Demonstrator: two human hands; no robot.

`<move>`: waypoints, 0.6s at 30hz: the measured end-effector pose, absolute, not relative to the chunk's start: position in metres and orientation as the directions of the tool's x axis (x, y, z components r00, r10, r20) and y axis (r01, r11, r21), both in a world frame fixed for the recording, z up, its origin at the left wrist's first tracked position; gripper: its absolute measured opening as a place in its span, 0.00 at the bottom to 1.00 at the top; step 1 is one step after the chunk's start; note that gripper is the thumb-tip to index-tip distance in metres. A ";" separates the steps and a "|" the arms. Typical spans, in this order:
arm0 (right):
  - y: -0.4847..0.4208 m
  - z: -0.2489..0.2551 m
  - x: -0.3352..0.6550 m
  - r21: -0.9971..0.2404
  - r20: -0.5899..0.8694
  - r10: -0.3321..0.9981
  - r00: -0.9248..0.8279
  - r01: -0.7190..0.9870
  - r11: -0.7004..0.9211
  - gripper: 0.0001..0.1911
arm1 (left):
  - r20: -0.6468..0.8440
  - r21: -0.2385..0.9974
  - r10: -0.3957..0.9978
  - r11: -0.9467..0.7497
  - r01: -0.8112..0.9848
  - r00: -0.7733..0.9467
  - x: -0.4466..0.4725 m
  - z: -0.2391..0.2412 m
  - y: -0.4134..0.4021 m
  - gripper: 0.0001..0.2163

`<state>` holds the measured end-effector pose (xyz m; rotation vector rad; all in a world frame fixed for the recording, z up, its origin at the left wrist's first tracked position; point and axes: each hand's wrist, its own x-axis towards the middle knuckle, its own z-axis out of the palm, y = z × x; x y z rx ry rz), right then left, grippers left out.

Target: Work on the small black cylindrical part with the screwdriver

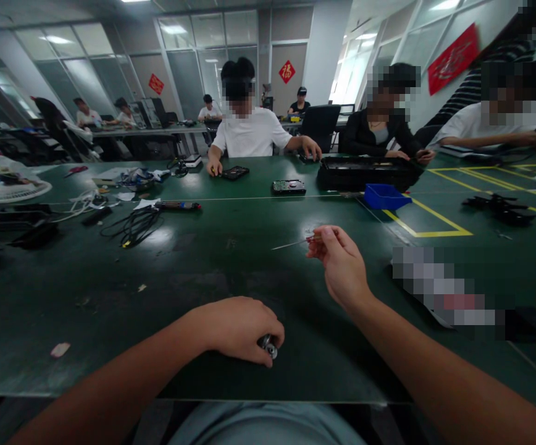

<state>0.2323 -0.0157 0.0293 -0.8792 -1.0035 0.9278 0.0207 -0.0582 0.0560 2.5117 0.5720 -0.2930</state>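
My left hand (246, 329) rests low over the green table, its fingers closed round a small shiny metal part (270, 350) with a round end. Most of that part is hidden under the fingers. Raised above the tabletop, my right hand (339, 262) pinches a thin pointed metal tool (290, 244) between thumb and fingers. The tool's tip points left, and its handle end is covered, so its exact kind is unclear. The two held things are well apart.
Across the green table (231, 278), a person in a white shirt (249, 133) handles dark parts. A hard drive (289, 186), a blue bin (386, 196) and a long black casing (365, 173) lie ahead. Cables (136, 224) are at left, a blurred pale package (439, 287) at right.
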 end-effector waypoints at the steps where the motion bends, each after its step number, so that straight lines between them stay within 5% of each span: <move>1: -0.016 0.029 0.232 -0.912 0.290 0.923 0.255 -0.218 0.347 0.10 | -0.310 0.471 0.360 -0.746 0.471 0.880 0.020 0.056 -0.057 0.10; 9: -0.015 0.028 0.234 -0.914 0.279 0.926 0.253 -0.225 0.337 0.10 | -0.089 0.824 0.660 -0.372 0.428 0.746 -0.035 0.067 -0.013 0.10; 14: -0.015 0.030 0.234 -0.916 0.271 0.928 0.255 -0.229 0.330 0.10 | 0.099 0.991 0.962 -0.119 0.063 0.253 -0.118 0.079 0.020 0.14; 18: -0.014 0.030 0.234 -0.919 0.267 0.930 0.252 -0.223 0.324 0.10 | 0.092 0.982 0.977 -0.121 -0.142 -0.192 -0.203 0.096 0.020 0.06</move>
